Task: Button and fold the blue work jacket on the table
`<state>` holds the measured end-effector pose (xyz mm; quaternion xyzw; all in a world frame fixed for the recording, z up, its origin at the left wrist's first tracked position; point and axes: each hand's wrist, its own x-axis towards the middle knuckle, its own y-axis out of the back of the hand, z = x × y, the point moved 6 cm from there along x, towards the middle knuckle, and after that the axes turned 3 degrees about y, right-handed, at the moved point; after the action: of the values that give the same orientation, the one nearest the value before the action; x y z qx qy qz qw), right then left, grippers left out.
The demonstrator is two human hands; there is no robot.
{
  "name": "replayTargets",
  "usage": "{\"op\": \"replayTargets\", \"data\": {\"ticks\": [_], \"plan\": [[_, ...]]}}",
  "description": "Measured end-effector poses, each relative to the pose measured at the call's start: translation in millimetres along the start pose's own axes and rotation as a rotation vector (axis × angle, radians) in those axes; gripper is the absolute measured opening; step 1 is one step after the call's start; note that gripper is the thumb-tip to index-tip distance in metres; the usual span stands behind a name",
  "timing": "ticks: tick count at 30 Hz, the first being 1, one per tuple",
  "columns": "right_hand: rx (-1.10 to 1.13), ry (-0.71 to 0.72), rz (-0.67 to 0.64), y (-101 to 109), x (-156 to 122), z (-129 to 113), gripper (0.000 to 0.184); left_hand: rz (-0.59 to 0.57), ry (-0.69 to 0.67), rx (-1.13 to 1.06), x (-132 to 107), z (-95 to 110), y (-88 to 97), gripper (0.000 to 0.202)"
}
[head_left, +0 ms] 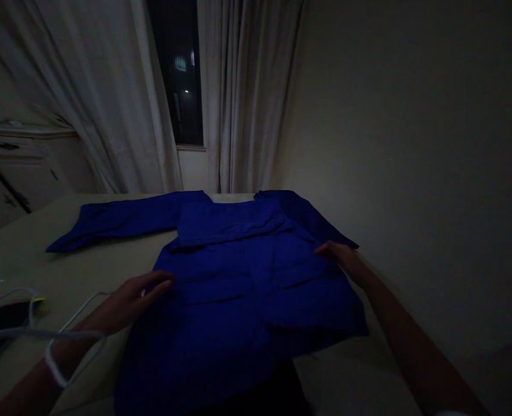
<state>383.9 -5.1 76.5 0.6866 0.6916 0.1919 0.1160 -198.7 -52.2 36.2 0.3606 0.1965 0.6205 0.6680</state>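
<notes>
A dark blue long-sleeved garment [230,289] lies spread on the pale table [65,266], with its upper part folded over and one sleeve stretched out to the left. My left hand [137,300] sits at the garment's left edge, fingers apart, its fingertips at the cloth. A thin white cord [54,364] loops around that wrist. My right hand [338,258] rests on the garment's right side, with its fingertips on the cloth. Dim light hides the finer folds.
A black phone [2,323] and a yellow-tipped item [38,306] lie at the table's left, near white cable. Long pale curtains [242,98] and a dark window [178,69] stand beyond the far edge. A white cabinet [13,173] is at left, a wall at right.
</notes>
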Motion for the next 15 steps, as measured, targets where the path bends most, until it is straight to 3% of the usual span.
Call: {"op": "replayTargets", "data": {"ticks": [2, 4, 7, 11, 13, 15], "plan": [[-0.096, 0.063, -0.015, -30, 34, -18, 0.070, -0.058, -0.098, 0.024, 27, 21, -14.5, 0.050], [-0.238, 0.084, -0.014, -64, 70, -30, 0.060, -0.022, -0.170, 0.069, 59, 40, -30.1, 0.049], [-0.434, -0.051, 0.129, -104, 116, -32, 0.057, 0.041, -0.221, 0.172, 107, 60, -60.6, 0.042], [-0.480, -0.257, 0.322, -130, 145, -20, 0.075, 0.162, -0.287, 0.267, 137, 70, -101.6, 0.045], [-0.467, -0.296, 0.333, -135, 151, -14, 0.067, 0.187, -0.286, 0.281, 138, 63, -119.9, 0.046], [-0.443, -0.323, 0.310, -134, 156, -12, 0.047, 0.190, -0.261, 0.271, 136, 53, -132.5, 0.047]]}}
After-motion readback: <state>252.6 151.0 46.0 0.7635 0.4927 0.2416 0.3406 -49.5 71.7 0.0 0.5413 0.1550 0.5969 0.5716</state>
